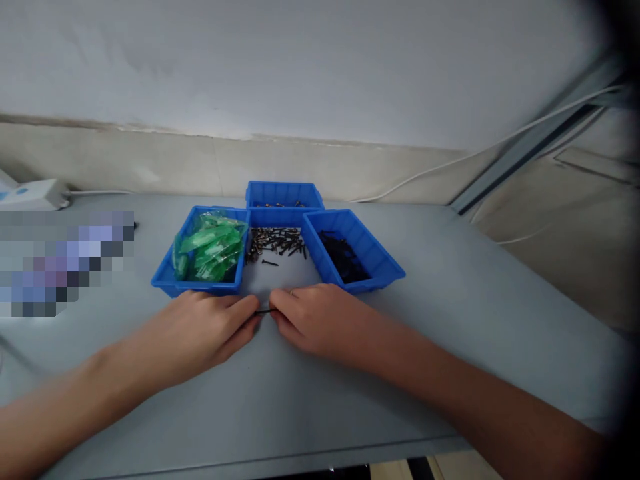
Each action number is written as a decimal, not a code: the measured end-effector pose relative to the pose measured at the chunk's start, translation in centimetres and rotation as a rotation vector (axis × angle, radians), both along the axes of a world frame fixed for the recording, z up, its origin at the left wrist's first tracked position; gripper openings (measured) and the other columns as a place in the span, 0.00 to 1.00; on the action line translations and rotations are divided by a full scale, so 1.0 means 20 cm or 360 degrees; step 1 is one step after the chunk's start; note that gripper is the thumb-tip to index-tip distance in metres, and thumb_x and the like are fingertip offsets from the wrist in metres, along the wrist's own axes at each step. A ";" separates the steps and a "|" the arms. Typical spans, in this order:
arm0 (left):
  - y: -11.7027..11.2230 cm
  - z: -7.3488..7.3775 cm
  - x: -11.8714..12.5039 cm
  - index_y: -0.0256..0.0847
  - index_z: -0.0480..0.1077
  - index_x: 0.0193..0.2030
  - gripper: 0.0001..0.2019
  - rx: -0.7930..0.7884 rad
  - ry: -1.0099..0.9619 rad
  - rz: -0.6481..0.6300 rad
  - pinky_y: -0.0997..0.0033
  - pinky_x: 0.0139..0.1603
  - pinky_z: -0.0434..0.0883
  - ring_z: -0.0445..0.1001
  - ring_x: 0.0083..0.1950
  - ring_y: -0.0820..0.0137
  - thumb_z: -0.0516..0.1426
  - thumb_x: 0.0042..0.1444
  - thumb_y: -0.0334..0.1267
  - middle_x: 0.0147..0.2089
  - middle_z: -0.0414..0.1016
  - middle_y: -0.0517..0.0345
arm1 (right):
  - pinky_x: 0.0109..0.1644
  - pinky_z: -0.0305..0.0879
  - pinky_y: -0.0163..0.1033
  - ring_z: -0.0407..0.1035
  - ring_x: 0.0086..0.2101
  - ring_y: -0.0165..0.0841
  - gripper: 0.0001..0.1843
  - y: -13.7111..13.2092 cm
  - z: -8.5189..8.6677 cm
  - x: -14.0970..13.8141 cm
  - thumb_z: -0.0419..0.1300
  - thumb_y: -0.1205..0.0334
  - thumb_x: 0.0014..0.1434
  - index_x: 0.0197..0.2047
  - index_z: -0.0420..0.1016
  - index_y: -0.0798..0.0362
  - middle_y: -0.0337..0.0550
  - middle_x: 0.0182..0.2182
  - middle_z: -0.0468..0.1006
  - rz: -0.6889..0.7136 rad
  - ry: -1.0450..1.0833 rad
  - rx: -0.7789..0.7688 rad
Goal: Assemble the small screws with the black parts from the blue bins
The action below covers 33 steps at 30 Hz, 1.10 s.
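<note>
My left hand (pixel 220 323) and my right hand (pixel 310 317) meet just in front of the blue bins, low over the grey table. Both are closed, with thumb and fingertips pinched on the two ends of a thin black piece (pixel 263 311). Only its short middle part shows, so its exact kind is hidden by the fingers. Beyond them a pile of dark screws (pixel 277 241) lies loose between the bins, and one black screw (pixel 270 263) rests apart on the near side of the pile.
The left blue bin (pixel 196 288) holds green plastic bags (pixel 213 247). The right blue bin (pixel 383 263) contains small black parts (pixel 345 257). Another blue bin (pixel 285 193) stands behind, near the wall. A white cable (pixel 415 177) runs rightward; a blurred-out object (pixel 75 260) lies left.
</note>
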<state>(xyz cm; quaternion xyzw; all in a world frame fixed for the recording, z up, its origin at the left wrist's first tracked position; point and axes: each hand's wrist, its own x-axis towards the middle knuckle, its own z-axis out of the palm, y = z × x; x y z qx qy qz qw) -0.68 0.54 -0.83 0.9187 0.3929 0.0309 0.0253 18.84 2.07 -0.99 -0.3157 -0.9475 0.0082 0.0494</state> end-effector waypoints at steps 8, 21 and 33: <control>0.00 -0.01 -0.01 0.41 0.63 0.32 0.12 0.0064 0.0032 -0.0053 0.70 0.22 0.56 0.69 0.22 0.70 0.42 0.61 0.39 0.24 0.68 0.63 | 0.25 0.46 0.36 0.64 0.24 0.29 0.05 0.00 0.01 0.00 0.48 0.67 0.57 0.34 0.64 0.55 0.38 0.25 0.72 -0.0004 -0.0057 0.0046; -0.01 -0.03 -0.01 0.41 0.62 0.31 0.13 0.0091 0.0008 -0.0115 0.69 0.22 0.57 0.69 0.23 0.69 0.42 0.61 0.39 0.23 0.67 0.63 | 0.24 0.47 0.36 0.64 0.24 0.29 0.04 0.00 0.00 0.01 0.48 0.68 0.57 0.33 0.64 0.55 0.40 0.26 0.72 0.0068 -0.0022 0.0055; -0.01 0.00 0.00 0.40 0.62 0.31 0.12 0.0041 0.0028 -0.0055 0.71 0.22 0.57 0.69 0.23 0.70 0.43 0.61 0.40 0.24 0.68 0.63 | 0.25 0.49 0.36 0.65 0.24 0.29 0.05 0.00 0.00 0.01 0.48 0.69 0.57 0.33 0.64 0.55 0.39 0.26 0.72 0.0064 -0.0028 0.0032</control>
